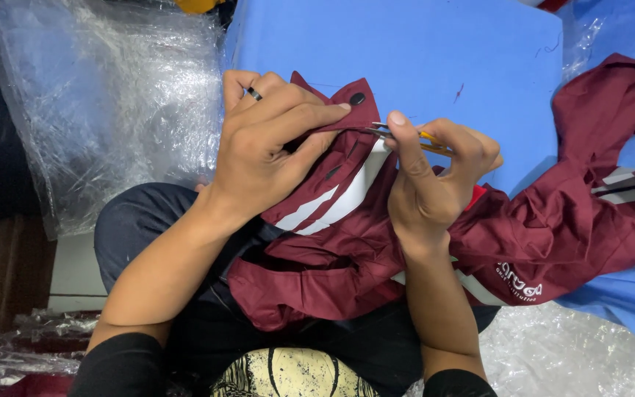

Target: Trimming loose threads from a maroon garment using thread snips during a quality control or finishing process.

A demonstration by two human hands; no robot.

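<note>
1. Nearest the camera, a black shirt with a pale yellow print (292, 375) fills the bottom edge, with black sleeves on both forearms.
2. Just above it, a maroon garment (332, 272) with white stripes lies bunched across the person's lap and trails away to the right over a blue surface (420, 51).
3. At the garment's upper edge, a flap carries a black button (357, 98) and, lower down, a dark slit like a buttonhole.
4. On that flap, the left hand (266, 154) is closed: the thumb and fingers are pressed together with the cloth pinched between them, the thumb tip lying just beside the button.
5. One finger of the left hand wears a dark ring (254, 93).
6. Facing it, the right hand (435, 184) is curled around a small thread snipper (406, 137) with a yellow handle, thumb and forefinger squeezing it.
7. Its thin metal blades point left and meet the flap's edge just below the button, next to the left thumb.
8. Crinkled clear plastic sheeting (112, 95) covers the area to the left of the blue surface, and more of it shows at the lower right.
9. Farther right, another fold of the garment rises in a hood-like shape, with small white lettering on the cloth below it.
</note>
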